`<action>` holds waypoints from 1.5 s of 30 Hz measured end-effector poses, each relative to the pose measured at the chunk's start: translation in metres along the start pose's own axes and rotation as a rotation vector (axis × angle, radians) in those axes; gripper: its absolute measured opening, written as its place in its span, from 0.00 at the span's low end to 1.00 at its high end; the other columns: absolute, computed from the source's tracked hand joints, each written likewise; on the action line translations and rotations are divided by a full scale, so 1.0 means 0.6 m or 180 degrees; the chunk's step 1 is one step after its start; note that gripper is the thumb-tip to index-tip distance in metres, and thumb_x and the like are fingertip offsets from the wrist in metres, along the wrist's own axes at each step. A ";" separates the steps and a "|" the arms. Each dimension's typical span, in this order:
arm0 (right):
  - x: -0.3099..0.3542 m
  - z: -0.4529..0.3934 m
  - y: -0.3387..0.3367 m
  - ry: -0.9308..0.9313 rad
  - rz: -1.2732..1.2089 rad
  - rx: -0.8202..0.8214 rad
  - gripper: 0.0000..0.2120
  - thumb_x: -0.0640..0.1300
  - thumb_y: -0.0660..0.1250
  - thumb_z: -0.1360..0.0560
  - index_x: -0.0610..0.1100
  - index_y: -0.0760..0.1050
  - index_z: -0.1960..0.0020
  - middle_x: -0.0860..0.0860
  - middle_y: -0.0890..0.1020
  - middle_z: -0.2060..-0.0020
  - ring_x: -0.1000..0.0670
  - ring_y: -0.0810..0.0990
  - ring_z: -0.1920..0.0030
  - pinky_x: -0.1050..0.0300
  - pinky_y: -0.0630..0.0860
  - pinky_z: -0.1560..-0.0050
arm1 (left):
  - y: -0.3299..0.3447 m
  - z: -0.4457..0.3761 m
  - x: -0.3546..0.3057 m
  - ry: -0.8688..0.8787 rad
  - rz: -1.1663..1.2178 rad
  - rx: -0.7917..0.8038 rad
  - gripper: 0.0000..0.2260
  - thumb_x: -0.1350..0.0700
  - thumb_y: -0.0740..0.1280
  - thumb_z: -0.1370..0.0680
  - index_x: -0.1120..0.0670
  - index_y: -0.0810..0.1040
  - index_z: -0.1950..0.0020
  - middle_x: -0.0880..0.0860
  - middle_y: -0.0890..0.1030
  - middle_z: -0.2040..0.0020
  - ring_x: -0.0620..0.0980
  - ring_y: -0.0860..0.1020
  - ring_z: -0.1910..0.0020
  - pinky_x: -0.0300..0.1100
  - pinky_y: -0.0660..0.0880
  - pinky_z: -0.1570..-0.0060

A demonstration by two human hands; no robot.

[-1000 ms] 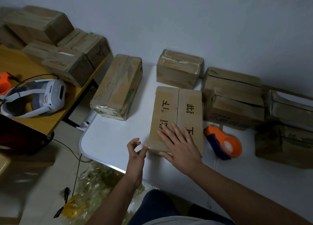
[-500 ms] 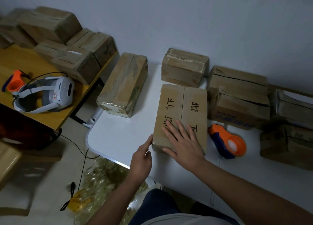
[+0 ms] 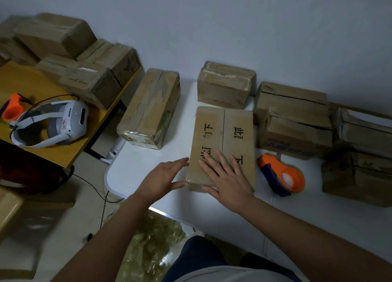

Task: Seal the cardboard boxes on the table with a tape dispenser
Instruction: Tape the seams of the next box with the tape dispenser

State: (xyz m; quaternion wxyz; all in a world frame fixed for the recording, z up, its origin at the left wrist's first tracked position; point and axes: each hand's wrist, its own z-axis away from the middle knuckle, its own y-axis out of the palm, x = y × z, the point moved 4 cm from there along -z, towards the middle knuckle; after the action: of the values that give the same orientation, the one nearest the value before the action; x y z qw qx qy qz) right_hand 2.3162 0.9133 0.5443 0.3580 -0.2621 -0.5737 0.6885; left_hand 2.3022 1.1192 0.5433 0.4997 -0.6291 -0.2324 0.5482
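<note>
Box (image 3: pixel 222 141) with black characters on its top lies flat near the front edge of the white desk (image 3: pixel 148 167), its centre seam running away from the person. The right hand (image 3: pixel 228 176) rests flat on the box's near end, fingers spread and straight. The left hand (image 3: pixel 163 175) is wide, fingertips and thumb touching the box's left side and near corner. The orange and blue dispenser (image 3: pixel 282 174) lies on the desk just right of the box, untouched. More boxes sit behind and to the right. On a yellow desk (image 3: pixel 25 86) to the left are a white headset (image 3: pixel 51 122) and stacked boxes.
</note>
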 end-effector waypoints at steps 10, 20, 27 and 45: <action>-0.152 0.029 -0.046 0.2087 -0.3418 -0.0947 0.29 0.57 0.57 0.20 0.52 0.53 0.22 0.54 0.55 0.23 0.48 0.56 0.24 0.46 0.60 0.29 | -0.030 -0.010 -0.003 -0.0668 0.0815 -0.0492 0.27 0.26 0.53 0.25 0.29 0.54 0.27 0.36 0.60 0.23 0.40 0.66 0.27 0.47 0.72 0.34; -0.120 -0.014 -0.037 0.1723 -0.4532 0.0211 0.13 0.62 0.53 0.20 0.61 0.73 0.44 0.59 0.77 0.42 0.60 0.75 0.43 0.57 0.74 0.43 | 0.017 -0.107 -0.076 -0.0582 -0.0675 0.0147 0.35 0.28 0.39 0.25 0.39 0.39 0.21 0.40 0.35 0.21 0.53 0.32 0.22 0.62 0.37 0.25; -0.212 -0.043 -0.062 0.1752 -0.3012 -0.0068 0.21 0.54 0.59 0.19 0.48 0.68 0.28 0.50 0.73 0.32 0.51 0.74 0.38 0.61 0.67 0.44 | -0.004 -0.180 -0.036 -0.0596 -0.0932 0.0201 0.32 0.30 0.44 0.22 0.37 0.38 0.21 0.41 0.35 0.21 0.55 0.33 0.22 0.64 0.37 0.26; -0.387 -0.301 -0.139 0.2742 -0.4049 -0.0517 0.26 0.50 0.61 0.19 0.43 0.59 0.25 0.45 0.70 0.30 0.44 0.70 0.33 0.55 0.67 0.43 | -0.182 -0.538 0.133 -0.1733 0.1526 -0.0789 0.22 0.55 0.61 0.17 0.55 0.63 0.23 0.57 0.69 0.26 0.56 0.68 0.28 0.50 0.65 0.30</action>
State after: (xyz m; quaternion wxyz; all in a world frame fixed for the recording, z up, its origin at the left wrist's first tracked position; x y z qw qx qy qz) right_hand 2.6123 0.8451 0.5773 0.8561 -0.1523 -0.4727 0.1433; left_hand 2.6508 1.1084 0.5709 0.1974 -0.5526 -0.2674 0.7643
